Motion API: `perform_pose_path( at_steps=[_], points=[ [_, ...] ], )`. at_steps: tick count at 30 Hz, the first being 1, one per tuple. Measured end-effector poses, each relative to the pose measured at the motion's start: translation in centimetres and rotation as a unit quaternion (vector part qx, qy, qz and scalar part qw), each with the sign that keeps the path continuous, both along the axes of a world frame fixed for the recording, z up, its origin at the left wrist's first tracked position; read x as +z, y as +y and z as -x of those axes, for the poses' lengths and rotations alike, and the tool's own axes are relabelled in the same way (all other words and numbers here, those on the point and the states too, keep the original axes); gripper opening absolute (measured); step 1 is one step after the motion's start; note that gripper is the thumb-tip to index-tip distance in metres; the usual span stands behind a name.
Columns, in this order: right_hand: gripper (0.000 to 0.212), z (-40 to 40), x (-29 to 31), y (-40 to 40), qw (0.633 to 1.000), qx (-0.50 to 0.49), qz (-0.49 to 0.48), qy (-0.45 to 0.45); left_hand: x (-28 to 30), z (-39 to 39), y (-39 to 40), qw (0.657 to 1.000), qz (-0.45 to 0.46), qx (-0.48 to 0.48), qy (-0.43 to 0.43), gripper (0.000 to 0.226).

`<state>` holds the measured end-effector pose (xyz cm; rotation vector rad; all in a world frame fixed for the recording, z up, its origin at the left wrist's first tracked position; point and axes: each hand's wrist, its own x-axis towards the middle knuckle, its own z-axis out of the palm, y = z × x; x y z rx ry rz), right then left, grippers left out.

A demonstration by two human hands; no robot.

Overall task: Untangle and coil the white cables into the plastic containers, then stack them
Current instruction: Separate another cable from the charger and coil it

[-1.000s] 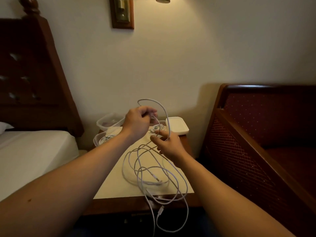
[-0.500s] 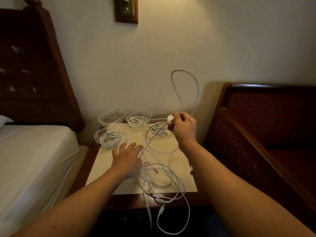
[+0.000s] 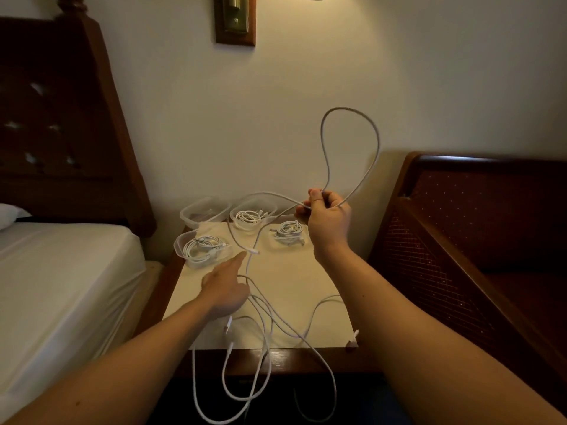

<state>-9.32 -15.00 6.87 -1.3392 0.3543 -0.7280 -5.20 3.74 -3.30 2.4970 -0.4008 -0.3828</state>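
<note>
I use the small table (image 3: 306, 289) as my landmark. At its back edge sit four plastic tubs. Three of them already have a white cable curled up inside: one at the back left corner (image 3: 201, 247), one at the back middle (image 3: 252, 215), and one at the back right (image 3: 288, 232). The fourth tub (image 3: 205, 208), behind the left one, looks empty from here. So I think three cables are done.

The rest is still a mess. A loose white cable (image 3: 349, 142) stands up in a big loop above the back right of the table. My right hand (image 3: 326, 216) has its fingers curled tight around that loop, pinching it. From there the cable runs down into a tangle (image 3: 270, 320) on the front half of the table. Some strands hang over the front edge toward the floor.

My left hand (image 3: 225, 289) lies over the middle of the table with its fingers straight, holding nothing. One finger points at a cable plug (image 3: 253, 251).

What I think is left: pull the tangle apart, curl it up, drop it in the empty tub, then stack all the tubs.

I cannot read any words or brand names anywhere.
</note>
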Motion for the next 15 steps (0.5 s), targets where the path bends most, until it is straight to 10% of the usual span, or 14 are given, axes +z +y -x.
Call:
perform_pose_path(
  at_steps=[7, 15],
  points=[
    [0.02, 1.1, -2.9, 0.5, 0.999, -0.006, 0.012, 0.032, -2.4, 4.5, -2.3, 0.985, -0.141, 0.031, -0.098, 0.092],
    [0.023, 2.2, -6.4, 0.8, 0.977, -0.032, 0.16, 0.135, -5.8, 7.0, -2.0, 0.982, -0.186, -0.017, 0.005, 0.093]
  ],
)
